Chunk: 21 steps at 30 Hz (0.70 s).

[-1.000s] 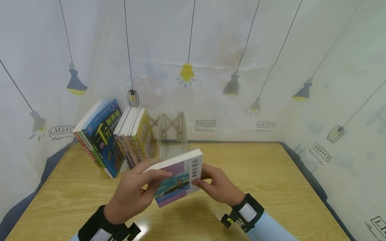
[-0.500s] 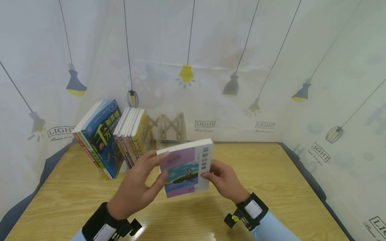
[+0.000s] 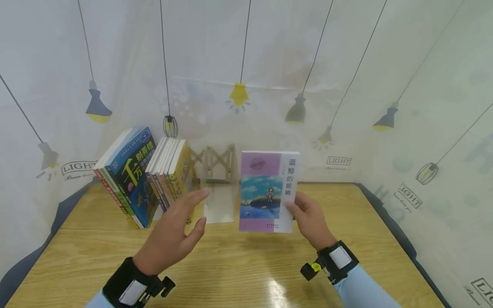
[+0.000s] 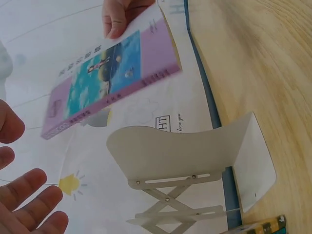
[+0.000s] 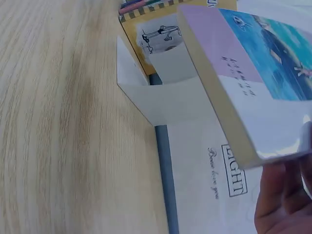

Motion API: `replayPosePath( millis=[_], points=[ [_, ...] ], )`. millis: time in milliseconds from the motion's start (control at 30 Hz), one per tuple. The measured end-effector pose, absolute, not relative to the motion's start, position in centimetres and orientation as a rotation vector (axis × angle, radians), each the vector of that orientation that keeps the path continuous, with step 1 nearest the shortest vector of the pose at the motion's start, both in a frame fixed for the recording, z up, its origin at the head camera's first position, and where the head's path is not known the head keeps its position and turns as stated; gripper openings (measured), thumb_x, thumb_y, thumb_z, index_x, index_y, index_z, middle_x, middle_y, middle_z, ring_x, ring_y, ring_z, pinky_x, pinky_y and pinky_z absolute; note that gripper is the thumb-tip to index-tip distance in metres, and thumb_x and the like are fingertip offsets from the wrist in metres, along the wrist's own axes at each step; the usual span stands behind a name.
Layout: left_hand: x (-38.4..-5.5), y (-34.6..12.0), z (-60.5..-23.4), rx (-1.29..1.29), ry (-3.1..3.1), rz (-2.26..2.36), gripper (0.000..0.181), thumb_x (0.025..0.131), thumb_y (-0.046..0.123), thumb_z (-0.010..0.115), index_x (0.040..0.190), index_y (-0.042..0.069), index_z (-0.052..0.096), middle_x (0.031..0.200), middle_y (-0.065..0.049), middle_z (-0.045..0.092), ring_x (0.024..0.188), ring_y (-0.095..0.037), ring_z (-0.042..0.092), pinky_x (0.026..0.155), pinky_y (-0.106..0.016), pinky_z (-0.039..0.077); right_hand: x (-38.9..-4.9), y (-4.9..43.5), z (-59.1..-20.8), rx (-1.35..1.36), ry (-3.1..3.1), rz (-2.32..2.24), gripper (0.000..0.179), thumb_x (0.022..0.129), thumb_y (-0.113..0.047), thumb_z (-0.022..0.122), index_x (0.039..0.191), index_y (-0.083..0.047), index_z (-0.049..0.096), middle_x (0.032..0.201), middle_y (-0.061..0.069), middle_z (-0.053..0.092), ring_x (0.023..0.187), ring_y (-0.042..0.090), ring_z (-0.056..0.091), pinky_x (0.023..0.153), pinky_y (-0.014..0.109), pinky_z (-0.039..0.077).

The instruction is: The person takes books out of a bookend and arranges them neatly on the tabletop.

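My right hand (image 3: 313,220) grips a paperback book (image 3: 262,196) by its right edge, thumb on the front cover. The book is upright above the table, its purple and white cover with a blue sea picture facing me. My left hand (image 3: 173,231) is apart from the book, fingers spread and holding nothing. Beyond that hand stands a white folding bookend (image 3: 218,205) with crossed slats. In the left wrist view the book (image 4: 105,73) hangs above the bookend (image 4: 180,151).
Left of the bookend, slim books (image 3: 165,171) with a yellow one outermost stand in a row. Taller books (image 3: 131,179) lean at the far left. The wooden table (image 3: 231,269) ends at a printed cloth backdrop (image 3: 269,51).
My left hand has let go of the book and drawn away to the left. The right hand has moved the book up and right, turning its cover upright toward me.
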State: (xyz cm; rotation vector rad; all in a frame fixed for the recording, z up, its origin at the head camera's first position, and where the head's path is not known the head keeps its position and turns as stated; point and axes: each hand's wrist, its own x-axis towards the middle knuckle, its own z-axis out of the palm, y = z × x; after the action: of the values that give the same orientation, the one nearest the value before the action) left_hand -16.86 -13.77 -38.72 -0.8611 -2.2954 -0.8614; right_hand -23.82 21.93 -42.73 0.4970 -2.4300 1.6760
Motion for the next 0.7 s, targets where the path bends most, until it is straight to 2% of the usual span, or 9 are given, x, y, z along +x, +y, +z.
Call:
replayPosePath(
  millis=[267, 433, 600, 700],
  points=[
    [-17.2, -14.2, -39.3, -0.826, -2.343, -0.858, 0.066, 0.095, 0.010, 0.066, 0.155, 0.014, 0.037, 0.149, -0.012, 0.049, 0.136, -0.031, 0.048, 0.106, -0.052, 0.043, -25.0, 24.1, -43.9, 0.211, -2.504, 1.726, 0.044, 0.104, -0.038, 0.053, 0.140, -0.014, 0.058, 0.119, 0.011, 0.070, 0.097, 0.022, 0.069, 0.076, 0.035, 0.060],
    [-17.2, -14.4, -39.5, -0.813, -2.334, -0.844, 0.065, 0.094, 0.004, 0.063, 0.153, 0.014, 0.039, 0.148, -0.011, 0.050, 0.135, -0.031, 0.049, 0.105, -0.050, 0.045, -25.9, 24.8, -44.8, 0.051, -2.612, 1.629, 0.044, 0.104, -0.038, 0.053, 0.135, -0.008, 0.062, 0.118, 0.014, 0.070, 0.101, 0.024, 0.067, 0.080, 0.034, 0.058],
    [-17.1, -14.4, -39.7, -0.801, -2.316, -0.831, 0.064, 0.093, 0.002, 0.063, 0.151, 0.015, 0.042, 0.148, -0.010, 0.051, 0.133, -0.030, 0.051, 0.103, -0.048, 0.046, -26.5, 24.9, -46.1, -0.098, -2.717, 1.515, 0.048, 0.102, -0.042, 0.055, 0.134, -0.007, 0.063, 0.123, 0.014, 0.069, 0.109, 0.026, 0.066, 0.091, 0.040, 0.056],
    [-17.2, -14.4, -39.9, -0.801, -2.320, -0.828, 0.059, 0.094, 0.004, 0.063, 0.149, 0.015, 0.046, 0.148, -0.009, 0.050, 0.133, -0.030, 0.051, 0.103, -0.048, 0.047, -26.7, 25.0, -46.7, -0.151, -2.755, 1.494, 0.049, 0.102, -0.043, 0.056, 0.134, -0.006, 0.063, 0.121, 0.014, 0.070, 0.108, 0.026, 0.067, 0.092, 0.043, 0.056]
  ],
)
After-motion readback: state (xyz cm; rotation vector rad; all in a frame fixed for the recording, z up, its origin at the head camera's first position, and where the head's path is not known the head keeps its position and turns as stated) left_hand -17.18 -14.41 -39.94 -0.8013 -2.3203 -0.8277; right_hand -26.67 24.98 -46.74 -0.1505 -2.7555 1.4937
